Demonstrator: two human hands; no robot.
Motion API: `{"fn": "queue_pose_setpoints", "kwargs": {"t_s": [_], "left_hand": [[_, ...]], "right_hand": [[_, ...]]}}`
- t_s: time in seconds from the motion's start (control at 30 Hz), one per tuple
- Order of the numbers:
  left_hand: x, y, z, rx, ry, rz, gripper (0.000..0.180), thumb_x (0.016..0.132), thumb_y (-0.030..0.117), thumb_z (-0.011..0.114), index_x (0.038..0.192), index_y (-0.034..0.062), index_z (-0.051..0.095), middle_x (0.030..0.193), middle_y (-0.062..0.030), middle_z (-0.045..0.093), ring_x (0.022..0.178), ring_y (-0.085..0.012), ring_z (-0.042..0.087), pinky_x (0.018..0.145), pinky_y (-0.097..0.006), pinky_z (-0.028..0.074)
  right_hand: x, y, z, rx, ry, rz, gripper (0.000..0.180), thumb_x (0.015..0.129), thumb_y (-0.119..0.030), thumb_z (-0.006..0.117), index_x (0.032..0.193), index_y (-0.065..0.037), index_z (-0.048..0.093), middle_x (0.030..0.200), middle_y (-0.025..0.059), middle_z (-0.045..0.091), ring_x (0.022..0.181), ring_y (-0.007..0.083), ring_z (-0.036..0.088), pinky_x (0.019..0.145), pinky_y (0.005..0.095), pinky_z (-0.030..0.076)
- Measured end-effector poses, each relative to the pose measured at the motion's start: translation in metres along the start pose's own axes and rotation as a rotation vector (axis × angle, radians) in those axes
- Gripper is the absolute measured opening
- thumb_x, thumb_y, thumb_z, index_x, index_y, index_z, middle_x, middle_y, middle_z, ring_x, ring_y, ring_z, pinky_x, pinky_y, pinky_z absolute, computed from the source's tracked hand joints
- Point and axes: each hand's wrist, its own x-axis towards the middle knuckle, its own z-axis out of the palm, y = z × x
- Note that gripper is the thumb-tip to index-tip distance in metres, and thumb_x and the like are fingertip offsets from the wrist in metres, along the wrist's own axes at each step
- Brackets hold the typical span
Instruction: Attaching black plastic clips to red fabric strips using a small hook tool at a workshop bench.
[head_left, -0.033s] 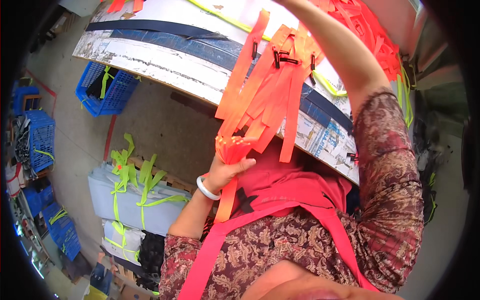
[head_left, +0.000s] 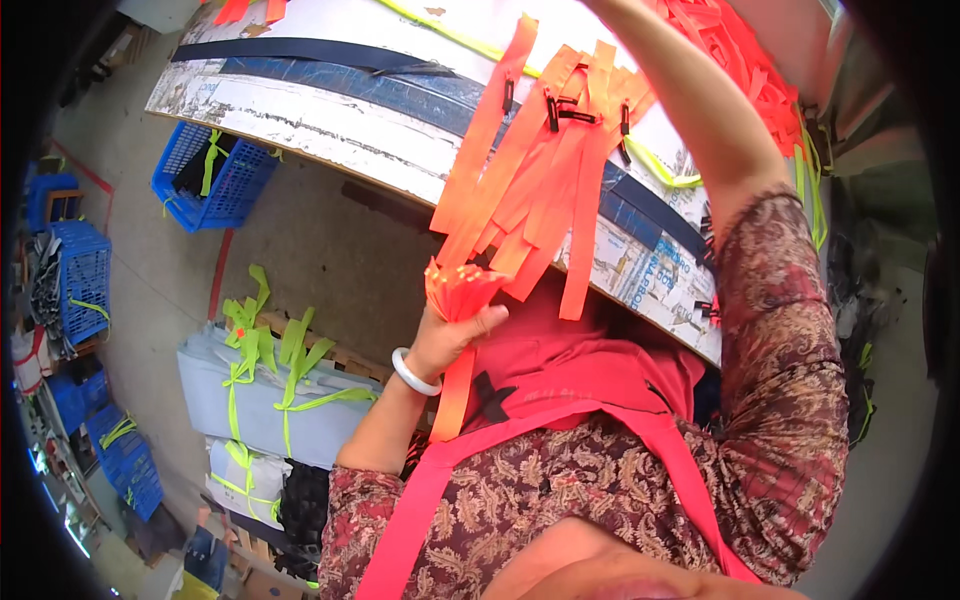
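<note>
While your left hand (head_left: 455, 330) fingers curl shut around the bunched ends of long flat orange fabric straps (head_left: 530, 190), those straps fan up over the worn white worktable edge (head_left: 330, 130). Your right hand is out of frame at top, fingers can't tell. Blue plastic crate (head_left: 215, 180) sits on floor.

Orange straps (head_left: 545, 175) drape over the table edge (head_left: 400, 180) (bare floor (head_left: 310, 250) below).

left hand (head_left: 455, 335) gripping orange straps (head_left: 530, 190), table (head_left: 330, 120)
</note>
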Motion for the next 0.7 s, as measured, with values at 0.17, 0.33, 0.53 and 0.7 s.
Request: {"fn": "queue_pose_setpoints", "kwargs": {"t_s": [0.17,0.33,0.53,0.7], "left_hand": [[0.015,-0.016,-0.025,-0.003,-0.14,0.22,0.016,0.09,0.014,0.063,0.1,0.0012,0.064,0.067,0.0002,0.055,0.055,-0.0072,0.051,0.048,-0.022,0.036],[0.016,0.009,-0.032,-0.118,0.006,0.116,0.027,0.088,0.008,0.063,0.113,-0.0018,0.058,0.059,0.0042,0.047,0.047,-0.004,0.038,0.046,-0.02,0.031],[0.048,0.033,-0.029,0.075,-0.043,0.102,0.016,0.092,0.013,0.057,0.097,0.0002,0.066,0.059,0.0023,0.052,0.047,-0.0029,0.037,0.045,-0.019,0.027],[0.066,0.036,0.023,0.094,-0.044,0.152,0.013,0.086,0.008,0.065,0.097,0.0008,0.066,0.073,0.001,0.064,0.054,-0.0012,0.045,0.047,-0.017,0.031]], "right_hand": [[-0.076,-0.074,-0.147,0.196,0.578,-0.063,0.012,0.085,-0.01,0.063,0.092,-0.003,0.07,0.086,0.0086,0.067,0.075,0.0144,0.061,0.069,0.0266,0.048],[-0.21,-0.102,-0.279,0.486,0.491,0.067,0.023,0.088,-0.012,0.062,0.109,-0.002,0.063,0.095,0.01,0.066,0.083,0.0164,0.061,0.076,0.0276,0.049],[-0.283,-0.176,-0.185,0.471,0.136,0.376,0.023,0.089,-0.003,0.059,0.112,0.001,0.061,0.096,0.0082,0.066,0.083,0.0106,0.06,0.076,0.0227,0.047],[-0.309,-0.18,-0.083,0.661,-0.176,0.602,0.027,0.088,-0.006,0.064,0.114,-0.001,0.057,0.092,0.0058,0.065,0.088,0.0079,0.061,0.078,0.0233,0.049]]}}
